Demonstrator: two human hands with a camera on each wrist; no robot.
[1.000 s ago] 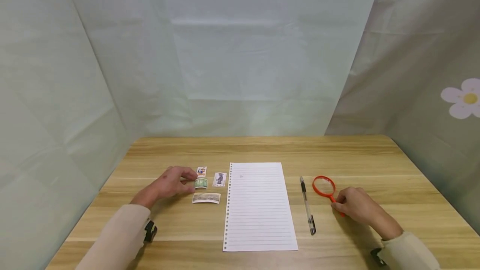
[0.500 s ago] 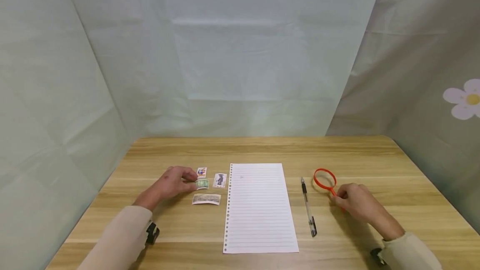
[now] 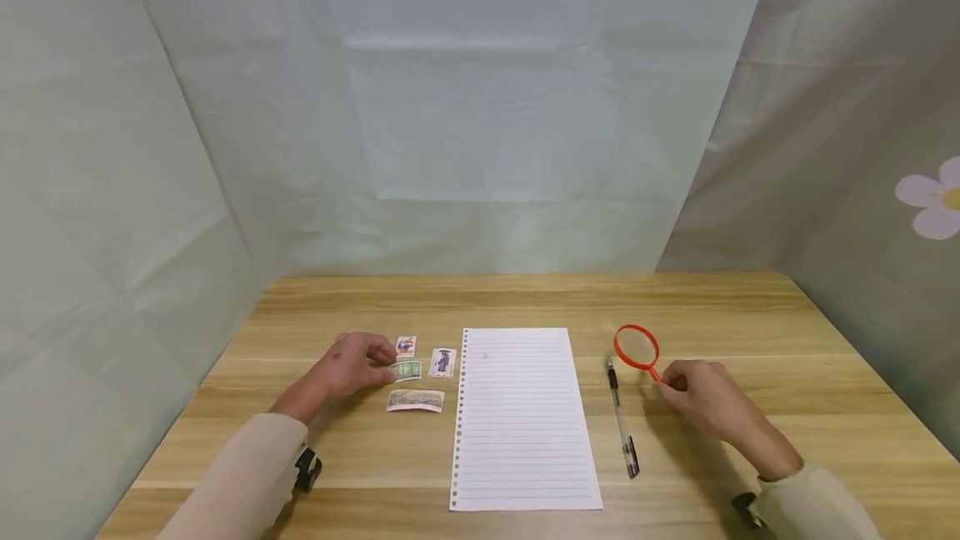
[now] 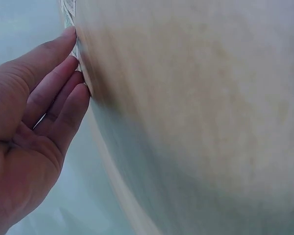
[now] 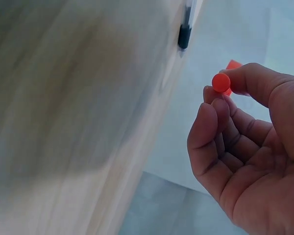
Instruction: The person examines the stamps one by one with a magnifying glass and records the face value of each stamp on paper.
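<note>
The red magnifying glass (image 3: 637,347) is hovering clear of the tabletop (image 3: 525,298), just right of the pen (image 3: 622,417), its handle being pinched between the thumb and curled fingers (image 5: 213,117) of the right hand (image 3: 701,398). Over on the other side, the left hand (image 3: 348,365) is resting its straight fingers (image 4: 54,93) on the edge of the green stamp (image 3: 407,370), which is lying flat among three other stamps (image 3: 415,400) beside the lined sheet (image 3: 521,415). By my reckoning the lens is lifted but not yet brought over any stamp, and the sheet is looking almost blank, so nearly all the work is remaining. The right wrist view is showing the round orange end of the handle inside the grip, hidden from the head view; the left wrist view is showing the fingertips meeting a paper edge
</note>
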